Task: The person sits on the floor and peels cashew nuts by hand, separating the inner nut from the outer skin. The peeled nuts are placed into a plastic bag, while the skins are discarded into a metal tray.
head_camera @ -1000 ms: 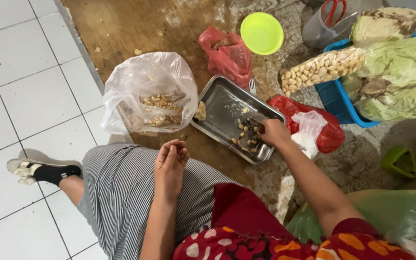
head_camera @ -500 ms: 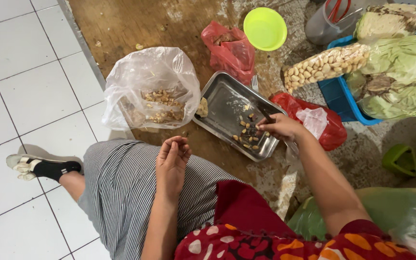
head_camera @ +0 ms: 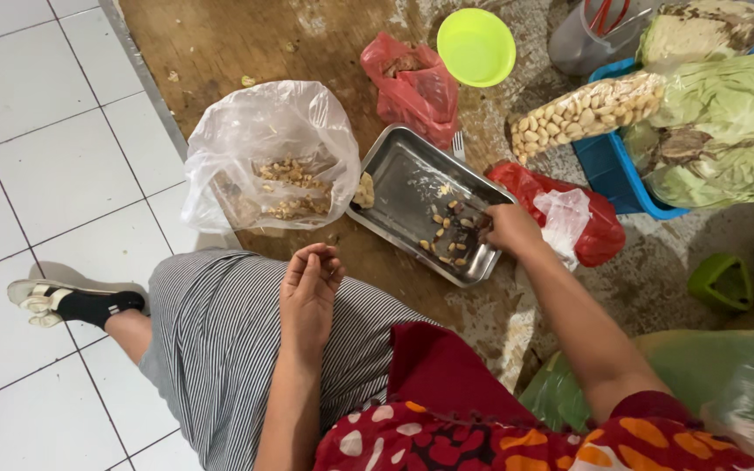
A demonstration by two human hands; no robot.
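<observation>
A: Cabbage point(head_camera: 726, 131) first, big and green, up on the right by the blue basket point(head_camera: 608, 170). Not touched.

B: And next in size?

A: Clear bag point(head_camera: 272, 157), puffy, with nut bits inside. Just left of the metal tray point(head_camera: 403, 187), touching its corner.

B: Hands?

A: Right hand point(head_camera: 510, 228) down at the tray's near right corner. Fingers bent and bunched close, tips on the little nuts point(head_camera: 447, 244). Can't tell if one is pinched yet. Left hand point(head_camera: 310, 292) lying on the striped lap, fingers curled in softly. Can't tell if anything sits inside.

B: Best way to pick, probably?

A: Go slow. Take one nut at a time with thumb and first finger. Keep the wrist low over the tray so nothing rolls onto the dirty floor. Push the rest into one small heap, away from the rim. Maybe bring the left hand near to steady the tray.

B: Any change from a second ago?

A: Yes. Right hand then farther in, over the middle of the nut pile. Now pulled back to the tray's edge. Left hand same spot on the lap, same soft curl. Tray and bags not moved.
</observation>
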